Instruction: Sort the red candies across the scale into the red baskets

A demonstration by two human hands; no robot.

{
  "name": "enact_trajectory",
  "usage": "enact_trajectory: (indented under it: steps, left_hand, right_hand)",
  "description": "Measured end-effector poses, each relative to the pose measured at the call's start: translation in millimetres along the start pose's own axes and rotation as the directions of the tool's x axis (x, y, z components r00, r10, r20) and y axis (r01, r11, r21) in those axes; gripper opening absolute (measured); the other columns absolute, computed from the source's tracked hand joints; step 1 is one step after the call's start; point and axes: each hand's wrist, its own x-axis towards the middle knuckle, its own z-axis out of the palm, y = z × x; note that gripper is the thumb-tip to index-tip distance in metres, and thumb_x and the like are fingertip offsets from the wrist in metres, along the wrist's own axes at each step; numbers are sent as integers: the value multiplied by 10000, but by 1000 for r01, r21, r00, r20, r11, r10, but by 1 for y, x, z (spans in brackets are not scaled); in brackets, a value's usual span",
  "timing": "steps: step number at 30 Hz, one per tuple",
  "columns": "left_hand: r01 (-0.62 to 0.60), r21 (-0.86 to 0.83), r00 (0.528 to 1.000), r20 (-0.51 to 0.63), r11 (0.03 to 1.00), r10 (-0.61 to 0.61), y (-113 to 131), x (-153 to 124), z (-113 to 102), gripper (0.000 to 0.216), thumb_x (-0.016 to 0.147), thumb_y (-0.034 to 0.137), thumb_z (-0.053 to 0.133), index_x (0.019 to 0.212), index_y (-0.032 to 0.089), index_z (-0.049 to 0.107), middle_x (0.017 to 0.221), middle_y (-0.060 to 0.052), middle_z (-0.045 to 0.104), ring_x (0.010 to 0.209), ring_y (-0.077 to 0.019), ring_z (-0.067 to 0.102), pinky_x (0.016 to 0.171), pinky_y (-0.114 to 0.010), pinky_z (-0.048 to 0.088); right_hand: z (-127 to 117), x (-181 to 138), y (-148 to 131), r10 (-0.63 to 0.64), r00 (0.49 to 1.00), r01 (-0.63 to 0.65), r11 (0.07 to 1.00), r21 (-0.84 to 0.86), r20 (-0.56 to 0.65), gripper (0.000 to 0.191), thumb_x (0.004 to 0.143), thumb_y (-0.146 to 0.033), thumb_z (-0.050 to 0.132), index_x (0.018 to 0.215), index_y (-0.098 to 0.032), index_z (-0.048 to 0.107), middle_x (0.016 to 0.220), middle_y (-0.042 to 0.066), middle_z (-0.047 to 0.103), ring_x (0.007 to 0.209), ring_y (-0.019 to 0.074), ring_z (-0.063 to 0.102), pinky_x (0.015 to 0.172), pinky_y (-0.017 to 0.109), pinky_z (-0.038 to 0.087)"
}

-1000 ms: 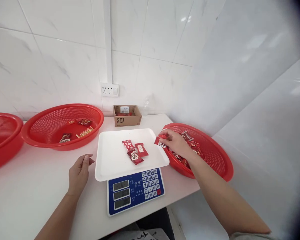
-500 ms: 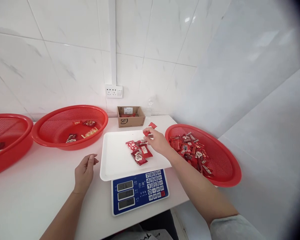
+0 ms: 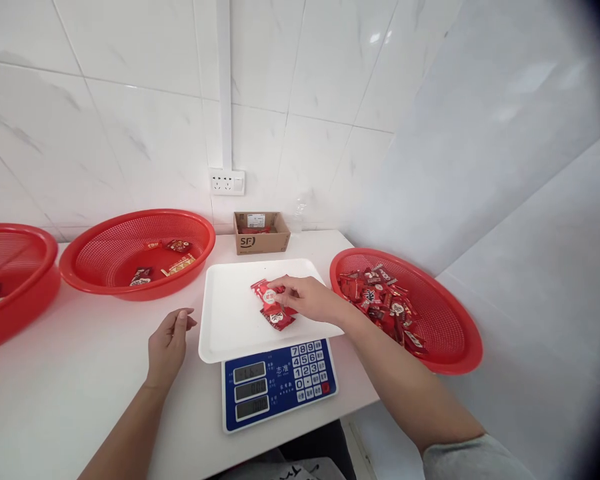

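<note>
My right hand is over the white tray of the scale, pinching a red wrapped candy between thumb and fingers. Under and beside it lie other red candies; a dark red one with a white label shows most clearly. My hand partly covers the pile. To the left of the tray, just above the table, my left hand is loosely closed, its fingers curled with nothing seen in them. The scale's blue panel with keys and three displays faces me.
At the right, a red basket holds many red packets. Two more red baskets, one nearer and one at the left edge, hold a few packets. A small cardboard box stands behind the tray, near a clear plastic item.
My right hand has moved left and down from the tray's back right corner, bringing the red candy over the pile. My left hand has stayed almost still.
</note>
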Motion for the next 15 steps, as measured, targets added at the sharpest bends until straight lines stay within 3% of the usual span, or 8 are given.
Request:
enact_trajectory:
  steps: [3,5,8,12,15]
  left_hand:
    - [-9,-1,1000,-1,1000,9,0,-1,-1,376,845,470,396,911,189,636,721,-28,666,700,-177,639,696,-295,521]
    - [-15,-4,1000,-2,1000,15,0,-1,-1,371,846,468,401,912,189,638,723,-28,668,703,-178,640,692,-294,521]
    - [-15,-11,1000,-1,1000,15,-1,-1,-1,368,851,466,404,914,190,639,728,-29,670,708,-178,644,692,-291,522]
    - [-20,-19,1000,0,1000,20,-1,0,-1,366,858,467,403,914,193,639,728,-28,672,706,-180,648,685,-291,524]
    - [-21,-18,1000,3,1000,21,-1,-1,-1,364,856,465,403,911,193,638,723,-27,670,705,-180,648,686,-289,523]
  right_hand:
    - [-2,3,2,62,998,-63,996,-57,-14,334,903,-376,473,1196,-279,599,790,11,680,720,169,614,703,323,465]
    - [-3,8,7,80,996,-83,993,-89,-42,403,886,-390,499,1262,-257,556,1027,76,677,925,217,612,818,376,452]
    - [1,15,10,64,998,-62,992,-110,20,610,784,-469,622,1334,-236,497,1330,123,536,1212,277,480,950,406,403]
    - [14,18,3,75,992,-60,988,-140,104,857,656,-543,712,1395,-216,424,1398,154,475,1304,356,365,981,489,362]
    - [20,20,-3,95,992,-81,983,-164,83,835,684,-484,703,1410,-214,390,1407,164,460,1294,368,372,968,491,360]
